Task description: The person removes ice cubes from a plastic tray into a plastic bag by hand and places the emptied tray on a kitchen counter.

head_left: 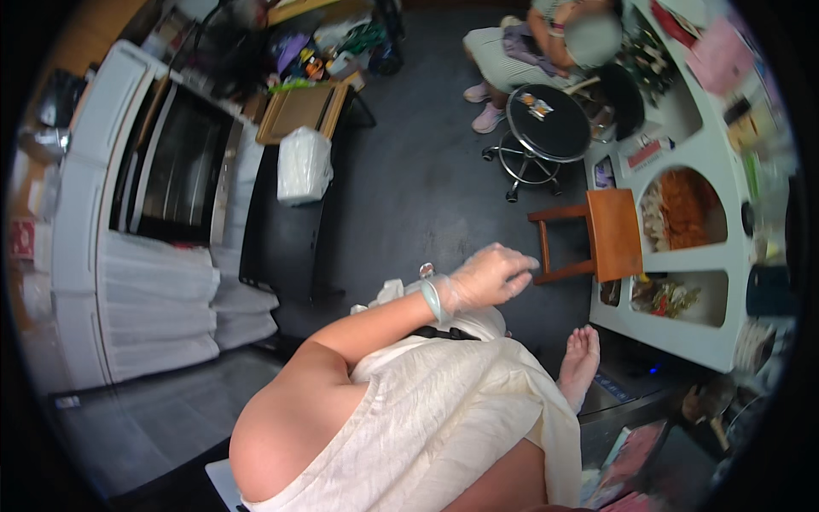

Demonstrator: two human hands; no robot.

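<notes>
Reaching across a cream dress [452, 410], the left hand [499, 275] wears a clear thin glove [461, 292], with a pale green bangle [432, 300] at its wrist. Its fingers are loosely bent, the thumb apart from them, and nothing shows in its grasp. The wooden chair [614, 235] is nearest to it: the fingertips appear just left of the chair's legs, though depth is hard to judge. The right hand [580, 363] appears below the chair, partly hidden by the dress; whether its fingers are closed on anything, I cannot tell.

Possible trouble: a careless swing of the left hand might knock the chair; the loose glove could slip on smooth wood; the chair's legs could trip someone crossing the floor.

That floor [435, 188] is dark grey and spreads left of the chair. Far left of the chair, a black tabletop [286, 243] carries a white plastic-wrapped bundle [304, 166]; beyond that are an oven [179, 162] and a white curtain [158, 307]. Above the chair stands a black round stool [550, 136] bearing small packets [537, 107], with a seated person [503, 66] behind it. Right of the chair rise white shelves [691, 264] with rounded openings.
</notes>
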